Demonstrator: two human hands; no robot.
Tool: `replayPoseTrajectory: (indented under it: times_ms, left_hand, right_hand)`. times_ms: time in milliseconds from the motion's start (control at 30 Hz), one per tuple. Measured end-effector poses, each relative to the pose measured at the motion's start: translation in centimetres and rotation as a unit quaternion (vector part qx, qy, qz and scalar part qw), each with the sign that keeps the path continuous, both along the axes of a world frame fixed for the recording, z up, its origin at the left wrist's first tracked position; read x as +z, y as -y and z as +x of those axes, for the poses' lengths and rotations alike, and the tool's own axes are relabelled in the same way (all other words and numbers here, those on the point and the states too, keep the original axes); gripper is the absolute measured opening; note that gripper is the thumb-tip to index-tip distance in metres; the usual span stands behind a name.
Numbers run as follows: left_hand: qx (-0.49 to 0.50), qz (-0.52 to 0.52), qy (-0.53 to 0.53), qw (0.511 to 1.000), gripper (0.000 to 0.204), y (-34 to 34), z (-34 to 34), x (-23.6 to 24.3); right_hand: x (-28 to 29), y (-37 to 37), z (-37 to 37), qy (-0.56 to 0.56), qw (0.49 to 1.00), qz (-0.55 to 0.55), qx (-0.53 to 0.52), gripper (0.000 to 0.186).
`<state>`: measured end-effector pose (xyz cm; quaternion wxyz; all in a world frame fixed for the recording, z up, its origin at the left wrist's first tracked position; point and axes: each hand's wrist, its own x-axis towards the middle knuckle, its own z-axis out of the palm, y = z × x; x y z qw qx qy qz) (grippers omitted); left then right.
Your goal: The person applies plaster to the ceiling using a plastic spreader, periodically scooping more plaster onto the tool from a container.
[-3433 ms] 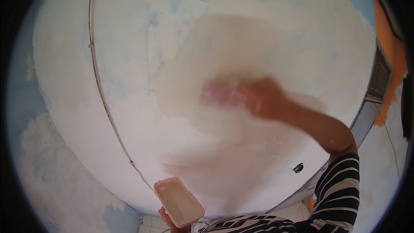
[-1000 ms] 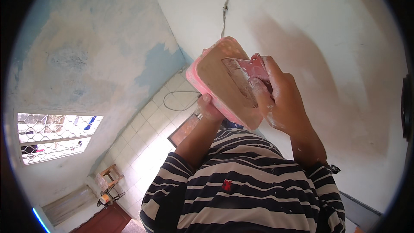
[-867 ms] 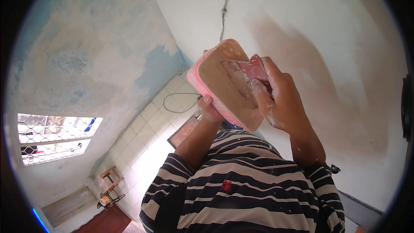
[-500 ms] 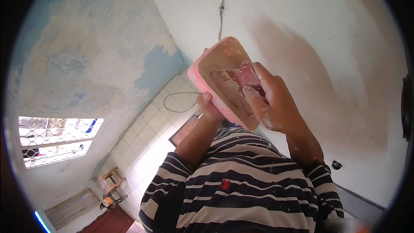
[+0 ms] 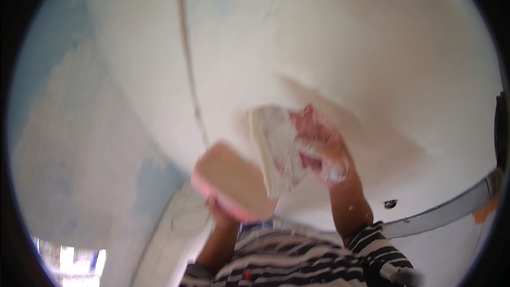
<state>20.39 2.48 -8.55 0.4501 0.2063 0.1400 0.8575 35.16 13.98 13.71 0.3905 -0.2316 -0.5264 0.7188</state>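
Observation:
My left hand is wrapped round the side of a pink rectangular tub, tilted so its beige inside faces up. My right hand grips a wide putty scraper by its reddish handle part. A thick strip of pale putty lies along the blade's far edge, and smears cover its face. The scraper is raised above and right of the tub, apart from it, in front of the wall. White residue coats my right fingers. Motion blurs both hands.
A pale wall fills the space ahead, with a cable running down it. On the left stands a patchy blue wall with a bright window. A dark wall fitting sits at the right.
My right hand has lifted the scraper out of the tub, now carrying putty on its edge. The tub sits lower and further left in view. My view has tilted up toward the wall.

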Motion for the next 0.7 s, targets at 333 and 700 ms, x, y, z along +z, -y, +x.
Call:
replayPoseTrajectory:
  times_ms: [333,700]
  left_hand:
    - [-0.130,-0.057,0.065,0.988,0.089,-4.0,0.1,-1.5]
    - [-0.189,-0.077,0.038,0.978,0.089,-6.5,2.1,-1.9]
  right_hand:
    - [13.7,-1.4,5.8,-0.016,0.931,0.315,-0.183,0.049]
    - [36.1,-1.1,0.5,0.137,0.087,0.924,-0.347,0.029]
